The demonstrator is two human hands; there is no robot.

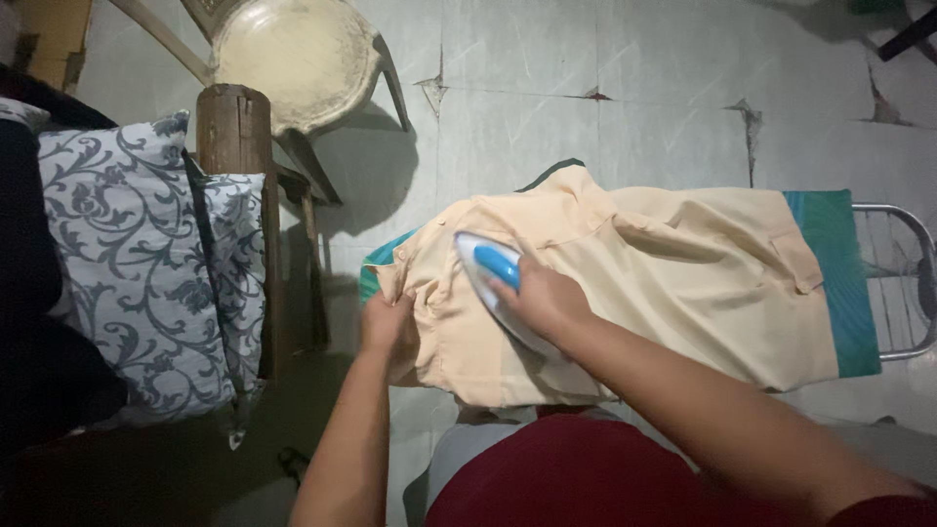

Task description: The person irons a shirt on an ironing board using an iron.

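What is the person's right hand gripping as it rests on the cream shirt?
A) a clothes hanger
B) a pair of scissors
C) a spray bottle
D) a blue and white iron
D: the right hand grips the blue handle of a white iron pressed on the shirt.

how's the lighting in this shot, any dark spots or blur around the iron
Head view: light falls unevenly, bright on the pale floor tiles and the cream shirt, dim along the left edge and bottom; the plastic chair casts a hard shadow on the floor; the iron under the right hand looks slightly soft, the left hand too; no strong glare.
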